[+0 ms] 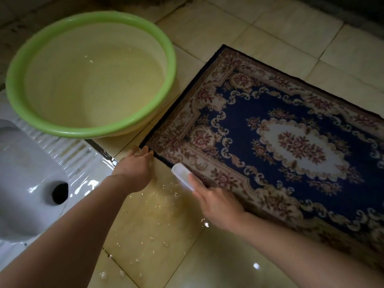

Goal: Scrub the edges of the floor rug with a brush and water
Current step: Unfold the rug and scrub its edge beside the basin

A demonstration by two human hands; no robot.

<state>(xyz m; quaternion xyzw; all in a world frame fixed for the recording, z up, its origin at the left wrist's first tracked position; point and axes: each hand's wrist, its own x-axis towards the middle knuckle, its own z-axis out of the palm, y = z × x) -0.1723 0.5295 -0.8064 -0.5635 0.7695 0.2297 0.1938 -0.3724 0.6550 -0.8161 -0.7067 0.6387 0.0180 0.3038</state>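
Observation:
A blue floor rug [276,129] with a floral border and a white medallion lies flat on the tiles at the right. My right hand [216,201] grips a white brush [181,175], which is pressed on the rug's near edge close to the left corner. My left hand [138,166] rests palm down on the floor with its fingertips touching that corner; its fingers are together and it holds nothing. A green basin [91,130] of water stands at the upper left, next to the rug's short side.
A white squat toilet pan [31,183] is set in the floor at the left, with its dark drain hole [59,193]. Water drops and a wet patch [158,206] lie on the tiles between my arms. A dark wall base runs along the top.

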